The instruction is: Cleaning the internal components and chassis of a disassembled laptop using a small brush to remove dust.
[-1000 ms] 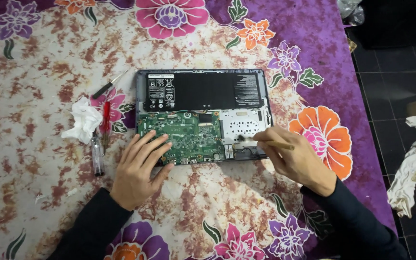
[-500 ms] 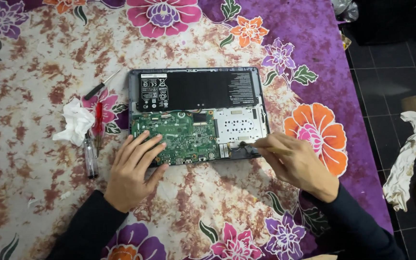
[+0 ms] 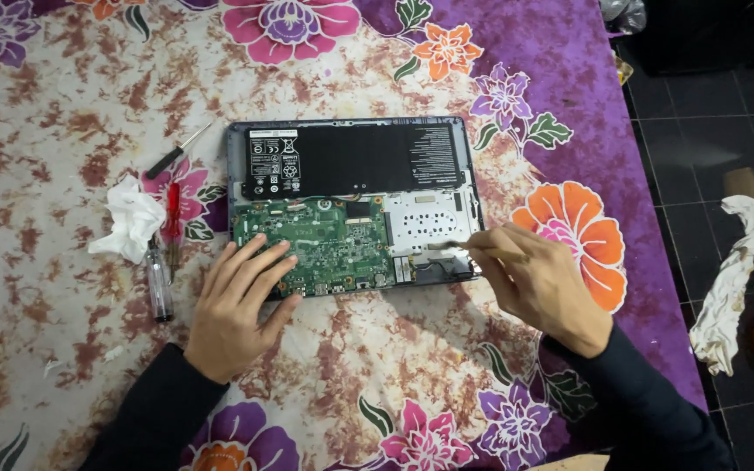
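Observation:
An opened laptop (image 3: pixel 353 139) lies bottom-up on the flowered cloth, showing a black battery (image 3: pixel 368 161), a green circuit board (image 3: pixel 320 240) and a silver plate (image 3: pixel 428 222). My left hand (image 3: pixel 236 305) rests flat on the near left corner of the board, fingers spread. My right hand (image 3: pixel 538 283) pinches a thin brush (image 3: pixel 455 249), whose tip touches the near right corner of the laptop, just below the silver plate.
Left of the laptop lie a crumpled white tissue (image 3: pixel 131 220), a red-handled screwdriver (image 3: pixel 172 218), a clear-handled screwdriver (image 3: pixel 159 283) and a black-handled one (image 3: pixel 174 155). The purple flowered cloth (image 3: pixel 569 105) ends at the right, where a white rag (image 3: pixel 735 279) lies on dark floor tiles.
The view has shifted slightly. My right hand has worked the brush a little along the laptop's near right corner. My left hand stays on the board.

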